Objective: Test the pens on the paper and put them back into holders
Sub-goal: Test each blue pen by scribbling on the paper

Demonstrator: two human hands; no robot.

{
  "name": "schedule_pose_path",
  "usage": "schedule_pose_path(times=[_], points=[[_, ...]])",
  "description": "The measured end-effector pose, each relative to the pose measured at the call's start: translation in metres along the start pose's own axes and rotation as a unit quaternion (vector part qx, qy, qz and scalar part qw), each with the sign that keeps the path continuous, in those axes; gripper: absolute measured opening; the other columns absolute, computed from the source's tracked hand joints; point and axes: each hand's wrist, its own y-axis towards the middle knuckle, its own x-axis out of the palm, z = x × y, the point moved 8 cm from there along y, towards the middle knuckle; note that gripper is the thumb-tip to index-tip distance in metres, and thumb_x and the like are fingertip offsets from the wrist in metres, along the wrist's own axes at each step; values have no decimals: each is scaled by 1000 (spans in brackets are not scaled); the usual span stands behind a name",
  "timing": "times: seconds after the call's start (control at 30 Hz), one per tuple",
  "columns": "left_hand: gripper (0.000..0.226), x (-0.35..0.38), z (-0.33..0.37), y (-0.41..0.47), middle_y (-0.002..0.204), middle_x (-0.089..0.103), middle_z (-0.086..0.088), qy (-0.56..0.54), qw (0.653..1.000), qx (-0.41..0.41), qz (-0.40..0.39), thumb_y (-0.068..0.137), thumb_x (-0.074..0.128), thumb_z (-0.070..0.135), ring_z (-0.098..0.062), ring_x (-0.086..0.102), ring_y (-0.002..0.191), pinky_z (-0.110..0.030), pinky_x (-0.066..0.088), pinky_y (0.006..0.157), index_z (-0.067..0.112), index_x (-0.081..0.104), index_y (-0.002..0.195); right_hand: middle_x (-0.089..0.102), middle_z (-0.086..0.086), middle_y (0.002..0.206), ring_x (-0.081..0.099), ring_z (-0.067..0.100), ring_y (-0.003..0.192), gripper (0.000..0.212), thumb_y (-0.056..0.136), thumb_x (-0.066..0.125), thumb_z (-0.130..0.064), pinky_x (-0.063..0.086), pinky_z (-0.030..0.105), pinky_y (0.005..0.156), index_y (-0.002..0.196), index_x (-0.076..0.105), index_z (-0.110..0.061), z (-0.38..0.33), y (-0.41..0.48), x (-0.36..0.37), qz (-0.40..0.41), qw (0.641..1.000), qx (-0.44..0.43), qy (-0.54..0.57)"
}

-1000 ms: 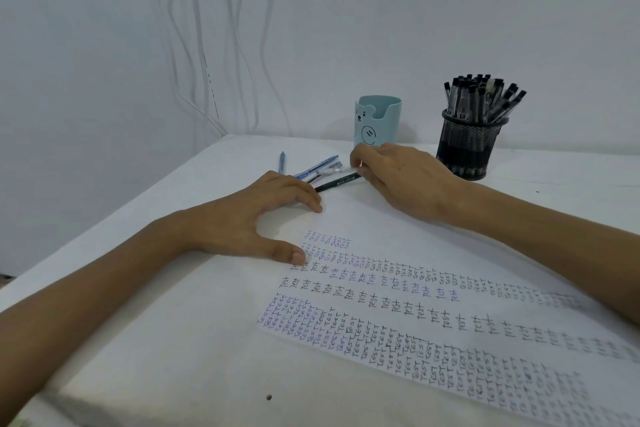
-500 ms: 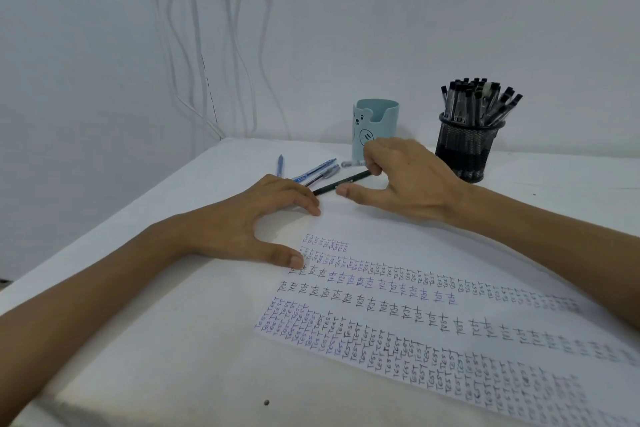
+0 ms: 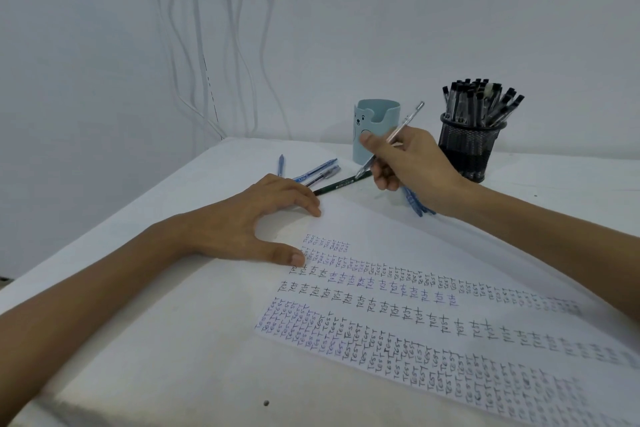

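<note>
Grips a clear pen (image 3: 398, 137) in the right hand (image 3: 415, 166), thumb and curled fingers clamped on the lower barrel. Holds it raised off the table (image 3: 156, 357) and slanted, tip down and left, clicker end up and right, in front of the teal holder (image 3: 377, 121).

Under the heel of that hand, over the far edge of the paper (image 3: 398, 288): a blue barrel (image 3: 417, 204). Cannot tell whether held or just lying there.

Presses the left hand (image 3: 249, 218) flat on the paper's far left corner, fingers straight and spread apart, thumb touching the upper rows of writing, nothing gripped.

On the paper: rows of the word TEST in black and blue ink, running from left to right.

Just beyond the left fingertips, on the table: a green pencil (image 3: 341, 183), its right end close to the clear pen's tip. Then a blue pair (image 3: 317, 172) lying side by side, and a lone blue pen (image 3: 281, 165) farther left, apart from them.

At the far side, by the wall: the teal holder with a bear face. To its right, a black mesh holder (image 3: 465, 152) packed with black-capped pens (image 3: 481, 100), some upright, some leaning.

On the wall at far left: white cables (image 3: 201, 62) hanging down. Near the table's near edge: one small dark spot (image 3: 266, 403).
</note>
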Motion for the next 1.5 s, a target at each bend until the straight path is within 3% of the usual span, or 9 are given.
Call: schedule_pose_path(times=[0.1,0.23,0.47,0.7,0.83,0.97,1.13,1.37,1.5], points=[[63,0,0,0,150,48,22,5,1000,-2,-4,84,78,59,-15,33,151,-24,29,122,37,57,140,72,10,72,64,19,52,28,100,63,-33,46,22,44,102,59,-6,7,-10,20,-68,996,53,33],[64,0,0,0,150,47,23,5,1000,-8,-6,83,77,61,-14,32,151,-22,28,121,38,57,140,76,23,98,74,25,70,34,104,55,-33,54,23,50,112,67,-2,11,-36,43,-162,975,127,87],[64,0,1,1,150,47,23,7,1000,-5,-8,83,77,60,-14,32,151,-22,28,121,37,57,140,66,15,67,52,17,47,6,95,60,-1,38,22,40,90,60,3,10,-56,45,-179,981,66,-21],[60,3,9,3,151,45,22,24,1000,4,-4,89,69,61,-13,33,150,-29,27,123,34,57,141,68,18,63,54,17,51,16,89,66,0,40,21,47,74,63,-4,5,-63,47,-186,980,16,-68],[60,9,18,7,150,46,22,46,999,23,-9,92,69,60,-11,35,149,-32,27,122,33,56,144,70,20,68,57,25,60,20,89,69,-4,45,32,58,71,65,-12,1,-64,48,-192,978,-7,-80],[61,10,19,7,148,49,21,50,998,28,-7,91,70,59,-11,39,147,-33,29,121,31,56,143,68,11,62,57,25,60,17,89,70,-4,45,41,65,73,65,-7,2,-64,49,-196,977,-9,-82],[60,10,20,7,148,49,19,38,999,29,-12,91,74,54,-12,39,146,-29,31,120,29,57,143,67,8,61,58,25,61,16,89,70,-4,47,43,68,75,63,-2,2,-65,50,-204,975,-10,-88],[60,10,20,7,148,49,19,31,999,26,-16,91,76,50,-12,39,147,-28,31,120,29,57,143,69,10,65,58,21,60,14,90,69,-5,46,36,63,76,64,-3,1,-63,51,-200,974,-10,-103],[60,11,20,8,148,49,19,31,999,26,-14,91,75,51,-11,39,147,-28,31,120,29,57,143,66,3,60,56,14,56,16,90,68,-4,44,23,58,75,62,-3,2,-63,52,-209,971,-4,-117]])
